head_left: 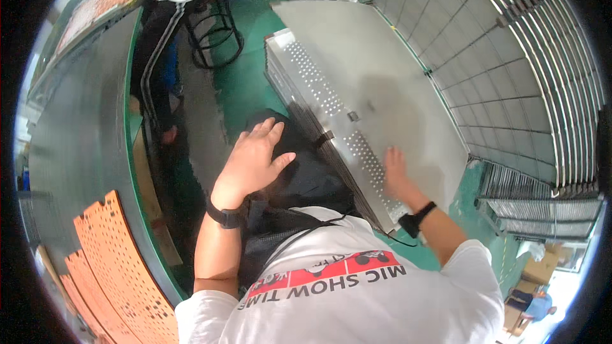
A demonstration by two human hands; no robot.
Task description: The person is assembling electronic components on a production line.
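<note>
Green floor (252, 67); grey panel stack (408, 64) beside wire rack (510, 76), under right hand (398, 175).

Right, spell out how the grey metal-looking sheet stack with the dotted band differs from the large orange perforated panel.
Colour: the grey metal-looking sheet stack is dull; the large orange perforated panel is vivid.
Dots: the stack's are pale, in a band; the panel's are dark, spread across it.
Place: the stack is ahead, the right hand over it; the panel is at lower left.
Shared: both carry many small dots.
</note>
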